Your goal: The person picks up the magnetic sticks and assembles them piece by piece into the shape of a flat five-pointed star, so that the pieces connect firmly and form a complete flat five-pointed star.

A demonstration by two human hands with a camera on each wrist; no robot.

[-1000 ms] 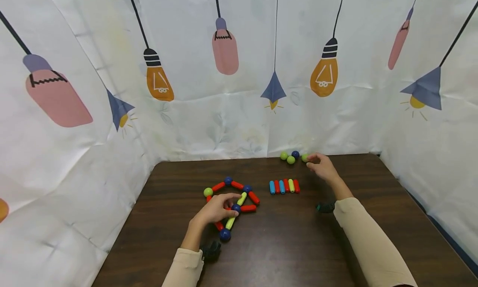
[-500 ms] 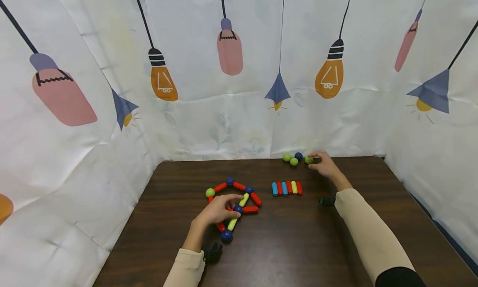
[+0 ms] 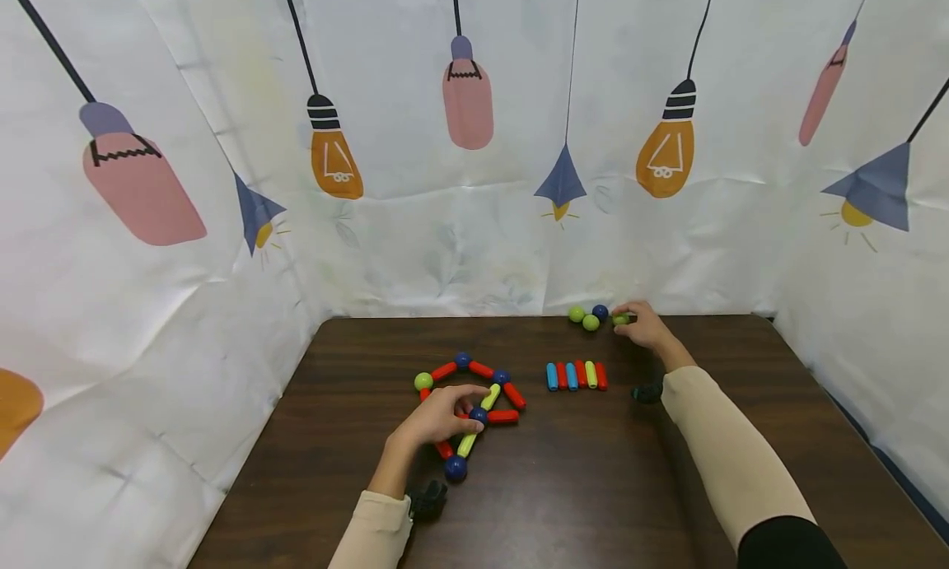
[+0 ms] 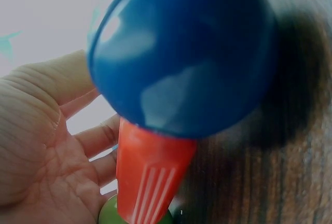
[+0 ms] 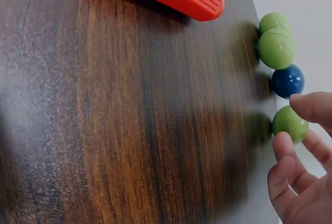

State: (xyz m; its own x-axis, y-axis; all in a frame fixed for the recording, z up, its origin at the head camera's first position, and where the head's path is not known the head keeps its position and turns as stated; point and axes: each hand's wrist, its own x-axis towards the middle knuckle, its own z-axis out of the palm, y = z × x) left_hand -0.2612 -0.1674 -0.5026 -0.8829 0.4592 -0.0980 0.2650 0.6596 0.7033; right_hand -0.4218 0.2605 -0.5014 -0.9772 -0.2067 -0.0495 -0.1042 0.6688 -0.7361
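Note:
On the table lies a shape of magnetic rods and balls, with red rods (image 3: 480,370), yellow-green rods (image 3: 467,445), blue balls (image 3: 455,468) and a green corner ball (image 3: 423,380). My left hand (image 3: 436,417) holds the blue ball (image 3: 479,416) in the middle between thumb and fingers. A different blue ball (image 4: 181,53) fills the left wrist view, joined to a red rod (image 4: 150,177). At the far edge my right hand (image 3: 647,328) pinches a green ball (image 5: 291,123) between thumb and fingertips, just beside a loose blue ball (image 5: 288,81).
Two more green balls (image 3: 577,314) lie at the table's back edge, near the curtain (image 3: 415,256) printed with lamps. A row of red, blue and yellow-green rods (image 3: 572,376) lies between the shape and my right arm. Wrist cameras (image 3: 427,500) sit under both wrists.
My right thumb and fingers have come round the green ball at the back edge. My left hand stays on the middle blue ball. The head view has shifted slightly.

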